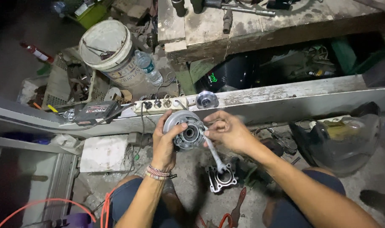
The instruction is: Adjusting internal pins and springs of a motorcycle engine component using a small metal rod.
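Nearest you: knees either side, an orange cable at the lower left, and a small metal cylinder block on the concrete floor between your legs.

In hand: your left hand, fingers wrapped, grips the round grey clutch assembly at chest height above the floor. Your right hand is closed on a wrench set at the hub. Keep the left grip firm so the drum does not turn with the tool; seat the wrench squarely and pull, I judge, in a steady arc.

Beyond: a power strip and a round metal part on the grey ledge.

Farthest: a white bucket, a water bottle, and a worn workbench.
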